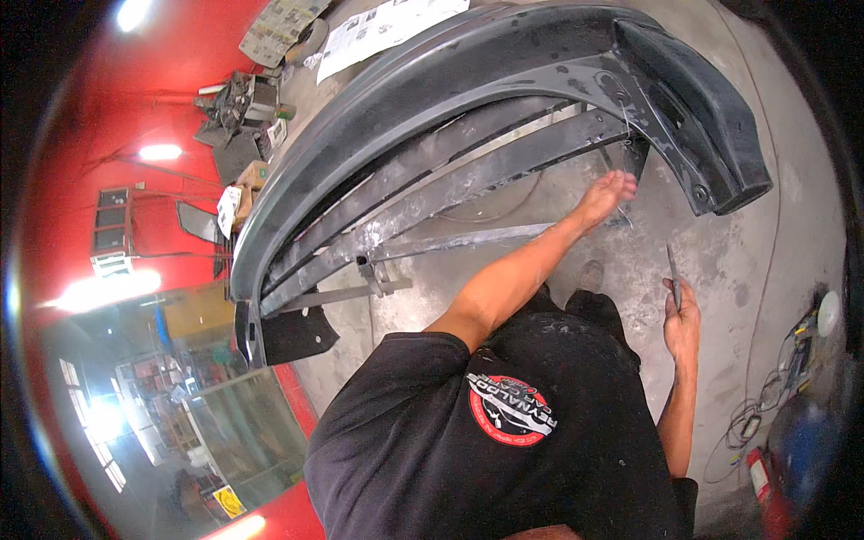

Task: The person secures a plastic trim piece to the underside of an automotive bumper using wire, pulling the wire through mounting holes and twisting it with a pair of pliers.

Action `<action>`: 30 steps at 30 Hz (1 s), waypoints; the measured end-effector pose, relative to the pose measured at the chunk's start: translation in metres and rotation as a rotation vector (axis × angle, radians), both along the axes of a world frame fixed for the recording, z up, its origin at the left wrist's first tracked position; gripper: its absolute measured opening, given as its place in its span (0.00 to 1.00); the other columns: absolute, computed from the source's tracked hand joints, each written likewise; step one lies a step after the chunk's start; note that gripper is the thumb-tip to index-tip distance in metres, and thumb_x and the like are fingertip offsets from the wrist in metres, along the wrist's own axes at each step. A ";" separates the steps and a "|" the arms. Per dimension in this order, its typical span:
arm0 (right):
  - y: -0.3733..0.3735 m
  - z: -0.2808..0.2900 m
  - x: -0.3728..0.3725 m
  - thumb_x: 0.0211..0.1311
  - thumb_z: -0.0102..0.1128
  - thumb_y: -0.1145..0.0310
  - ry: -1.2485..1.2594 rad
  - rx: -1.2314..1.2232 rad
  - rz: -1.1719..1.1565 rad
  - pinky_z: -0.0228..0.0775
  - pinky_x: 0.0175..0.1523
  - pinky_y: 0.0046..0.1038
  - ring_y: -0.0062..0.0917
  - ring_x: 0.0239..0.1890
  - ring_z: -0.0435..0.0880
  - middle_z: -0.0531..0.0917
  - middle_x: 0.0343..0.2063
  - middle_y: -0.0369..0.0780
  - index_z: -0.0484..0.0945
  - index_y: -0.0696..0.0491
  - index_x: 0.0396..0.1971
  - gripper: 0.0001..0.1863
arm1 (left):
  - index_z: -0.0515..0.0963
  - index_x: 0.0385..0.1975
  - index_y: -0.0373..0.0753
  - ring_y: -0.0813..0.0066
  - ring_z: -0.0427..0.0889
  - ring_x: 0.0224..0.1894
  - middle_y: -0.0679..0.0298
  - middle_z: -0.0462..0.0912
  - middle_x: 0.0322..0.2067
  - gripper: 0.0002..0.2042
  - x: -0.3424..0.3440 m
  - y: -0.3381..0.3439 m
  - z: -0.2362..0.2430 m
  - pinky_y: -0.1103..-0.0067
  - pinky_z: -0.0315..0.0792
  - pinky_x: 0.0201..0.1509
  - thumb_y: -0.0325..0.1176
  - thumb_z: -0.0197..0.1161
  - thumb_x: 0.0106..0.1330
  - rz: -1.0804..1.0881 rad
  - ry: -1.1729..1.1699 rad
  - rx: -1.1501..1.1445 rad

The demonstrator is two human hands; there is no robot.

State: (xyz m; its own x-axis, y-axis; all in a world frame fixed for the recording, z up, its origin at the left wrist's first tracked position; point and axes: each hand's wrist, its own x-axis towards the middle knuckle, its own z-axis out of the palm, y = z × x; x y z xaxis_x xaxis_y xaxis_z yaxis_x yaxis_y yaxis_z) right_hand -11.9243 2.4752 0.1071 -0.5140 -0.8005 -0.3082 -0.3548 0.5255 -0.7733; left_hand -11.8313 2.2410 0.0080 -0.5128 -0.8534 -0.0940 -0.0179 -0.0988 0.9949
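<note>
A dark grey car bumper cover (pixel 432 108) rests across a metal stand (pixel 468 180). My left hand (pixel 608 198) is stretched out near the stand's right end, just under the bumper. Its fingers are curled together and slightly blurred; a thin pale strand (pixel 628 135) hangs by them from the stand's end, and I cannot tell whether they grip it. Lower and to the right, my right hand (pixel 682 324) is closed around a slim knife (pixel 674 274), its narrow grey blade pointing up and away from me.
Sheets of newspaper (pixel 378 36) lie behind the bumper. Boxes and dark parts (pixel 243 117) are piled along the red wall (pixel 108 54) at left, above a large window (pixel 180 396). Cables (pixel 751 418) and a red cylinder (pixel 760 477) are on the concrete floor at right.
</note>
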 end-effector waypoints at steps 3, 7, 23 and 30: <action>-0.016 0.003 -0.012 0.58 0.43 0.72 0.060 0.035 0.024 0.58 0.58 0.33 0.42 0.55 0.68 0.71 0.52 0.49 0.73 0.58 0.45 0.16 | 0.71 0.37 0.38 0.78 0.69 0.25 0.69 0.70 0.27 0.15 0.007 0.001 0.004 0.78 0.67 0.31 0.45 0.47 0.68 -0.273 0.141 0.473; -0.033 0.007 -0.021 0.58 0.44 0.71 0.084 0.049 0.047 0.57 0.59 0.32 0.41 0.56 0.68 0.71 0.52 0.49 0.74 0.58 0.45 0.16 | 0.69 0.38 0.43 0.85 0.59 0.21 0.73 0.61 0.22 0.12 0.023 0.012 0.040 0.84 0.60 0.23 0.43 0.46 0.69 -0.187 -0.003 0.528; -0.098 0.017 -0.019 0.61 0.47 0.57 0.020 0.224 0.204 0.66 0.43 0.37 0.47 0.38 0.78 0.78 0.28 0.54 0.75 0.59 0.41 0.20 | 0.70 0.41 0.44 0.88 0.55 0.17 0.76 0.59 0.17 0.11 0.037 0.010 0.051 0.85 0.56 0.21 0.42 0.48 0.67 -0.185 -0.001 0.505; -0.126 -0.005 -0.030 0.61 0.48 0.55 0.279 0.074 0.412 0.66 0.41 0.41 0.51 0.37 0.77 0.77 0.28 0.58 0.74 0.63 0.32 0.22 | 0.72 0.37 0.42 0.88 0.57 0.17 0.76 0.60 0.16 0.10 0.035 0.012 0.055 0.85 0.56 0.20 0.41 0.49 0.66 -0.112 -0.072 0.476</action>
